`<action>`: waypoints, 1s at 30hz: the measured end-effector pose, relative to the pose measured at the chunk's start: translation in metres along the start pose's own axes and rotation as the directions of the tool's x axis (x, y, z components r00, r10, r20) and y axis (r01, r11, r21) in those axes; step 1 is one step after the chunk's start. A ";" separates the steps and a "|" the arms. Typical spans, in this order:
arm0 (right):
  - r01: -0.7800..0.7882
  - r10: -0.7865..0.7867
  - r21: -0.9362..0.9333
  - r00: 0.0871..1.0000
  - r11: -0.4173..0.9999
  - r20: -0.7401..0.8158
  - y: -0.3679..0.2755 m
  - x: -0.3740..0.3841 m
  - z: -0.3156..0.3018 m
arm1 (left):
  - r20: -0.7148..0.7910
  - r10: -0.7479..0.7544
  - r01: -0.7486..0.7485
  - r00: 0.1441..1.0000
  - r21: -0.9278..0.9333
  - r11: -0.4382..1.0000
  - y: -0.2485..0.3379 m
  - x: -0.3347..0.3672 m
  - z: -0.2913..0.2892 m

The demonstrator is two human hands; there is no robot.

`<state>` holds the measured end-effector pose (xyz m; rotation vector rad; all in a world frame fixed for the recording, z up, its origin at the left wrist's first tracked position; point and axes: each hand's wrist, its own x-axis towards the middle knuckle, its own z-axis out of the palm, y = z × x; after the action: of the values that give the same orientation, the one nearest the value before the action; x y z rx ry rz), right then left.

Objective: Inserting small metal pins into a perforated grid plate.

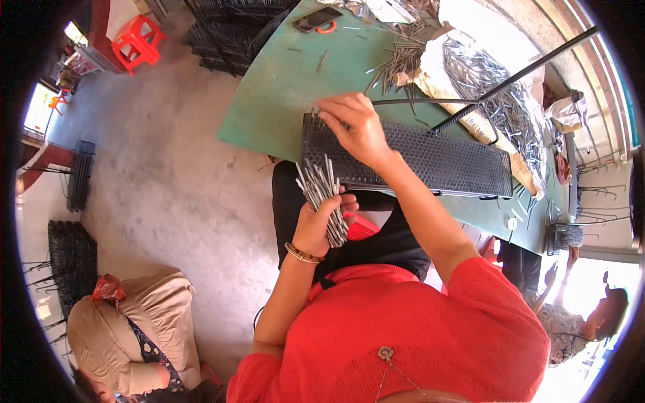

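A bundle of thin grey metal rods (321, 191) is gripped in my left hand (321, 218), its upper ends fanned out. That hand is closed round it, just in front of a long black perforated rack (430, 151) with rows of small holes. Over the rack's far left corner, my right hand (359, 127) has thumb and fingers brought together in a pinch. A short rod tip shows at those fingertips, which are slightly blurred. The rack lies along the green table's near edge, partly over my lap.
On the green table (269, 87) stand an open paper sack (433, 64) full of rods, loose rods, and a phone (317, 20). A black bar (517, 77) slants above the rack. A red stool (138, 43) stands left. Co-workers sit at lower left (144, 329) and right (571, 322).
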<state>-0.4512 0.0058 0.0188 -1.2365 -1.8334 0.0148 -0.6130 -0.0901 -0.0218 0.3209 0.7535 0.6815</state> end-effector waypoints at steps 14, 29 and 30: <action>-0.707 0.536 0.517 0.705 0.482 0.464 -0.009 -0.027 -0.022 | -0.010 0.065 -0.065 0.998 -0.002 0.998 0.000 0.006 0.010; -0.193 0.191 0.090 0.981 0.977 0.034 0.025 0.001 0.001 | 0.071 -0.016 0.006 0.997 0.135 0.991 -0.001 0.004 -0.005; -0.153 0.151 0.019 0.987 0.988 0.057 0.023 0.001 0.000 | 0.070 -0.017 0.007 0.997 0.139 0.990 -0.003 0.005 -0.008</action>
<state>-0.4347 0.0178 0.0087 -1.3689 -1.7770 0.1566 -0.6149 -0.0886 -0.0314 0.4650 0.7363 0.6049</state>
